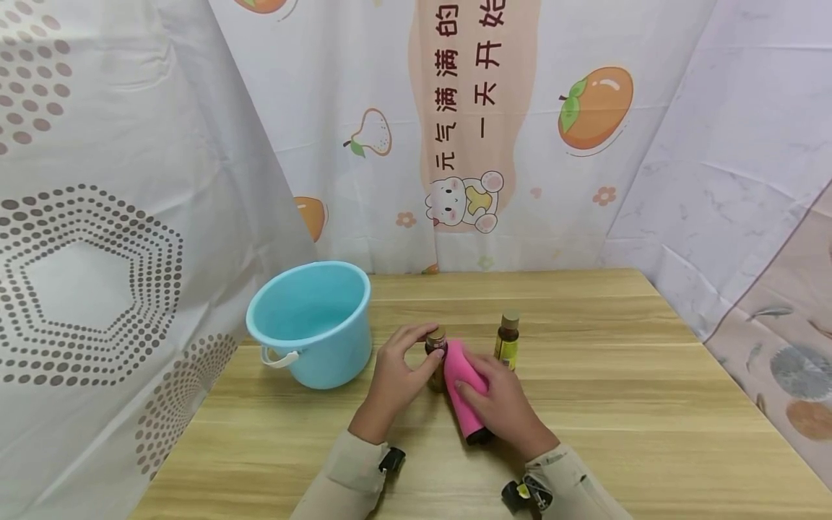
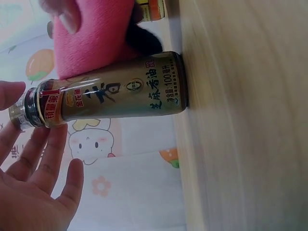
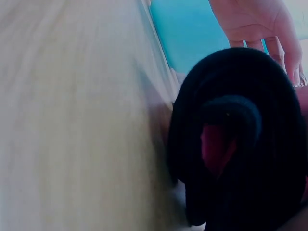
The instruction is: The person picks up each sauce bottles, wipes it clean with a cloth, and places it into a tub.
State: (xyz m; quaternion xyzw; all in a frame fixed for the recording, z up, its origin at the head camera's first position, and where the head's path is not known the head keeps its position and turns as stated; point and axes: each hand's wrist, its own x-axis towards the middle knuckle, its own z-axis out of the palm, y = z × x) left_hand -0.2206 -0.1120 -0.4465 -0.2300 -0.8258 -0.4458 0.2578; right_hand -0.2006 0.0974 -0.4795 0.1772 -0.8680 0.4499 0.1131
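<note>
A small glass bottle of sesame oil (image 2: 127, 91) stands upright on the wooden table, its label gold with Chinese writing. My left hand (image 1: 393, 372) pinches it at the cap and neck, thumb on one side and fingertips on the other. Right against the bottle leans a rolled pink cloth (image 1: 463, 386) with a black edge, gripped around its side by my right hand (image 1: 505, 404). From its end, the right wrist view shows the black edge (image 3: 231, 72) coiled around a pink inside. Just beyond the right hand stands a second bottle (image 1: 507, 348) with a yellow label, its base hidden.
A light blue bucket (image 1: 334, 357) with a white handle (image 1: 279, 359) stands at the table's back left. Printed curtains (image 1: 370, 188) hang behind and along both sides. Bare wood (image 1: 624, 404) extends right of the hands.
</note>
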